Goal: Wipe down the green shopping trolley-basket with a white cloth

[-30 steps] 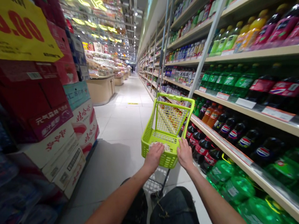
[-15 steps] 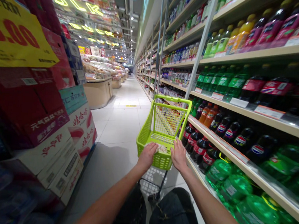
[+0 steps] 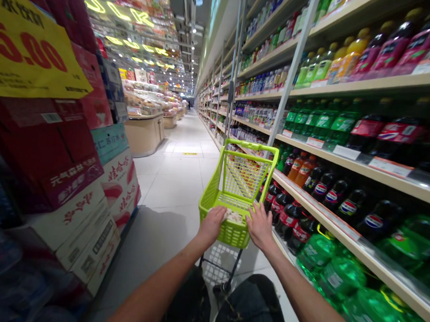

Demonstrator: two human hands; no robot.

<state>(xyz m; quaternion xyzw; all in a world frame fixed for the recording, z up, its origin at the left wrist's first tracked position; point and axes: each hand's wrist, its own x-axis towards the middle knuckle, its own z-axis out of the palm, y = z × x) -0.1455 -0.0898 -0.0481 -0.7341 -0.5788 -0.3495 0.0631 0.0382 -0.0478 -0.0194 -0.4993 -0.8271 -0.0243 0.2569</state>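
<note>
Hands apart from each other, both at the near end of the green cart basket (image 3: pixel 236 237), centre of frame. Left hand (image 3: pixel 211 225): fingers bent over the left end of a pale crumpled cloth (image 3: pixel 236 217) lying at the near rim; cannot tell whether it grips. Right hand (image 3: pixel 260 228): fingers spread, at the rim's right corner, cloth just to its left. Stacked cartons (image 3: pixel 84 211) at frame left; shelf (image 3: pixel 417 189) of bottles at right; large green bottles (image 3: pixel 376 314) lower right.

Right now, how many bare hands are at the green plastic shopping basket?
2, at the near end of the basket: left hand beside crumpled whitish material; right hand farther right.
</note>
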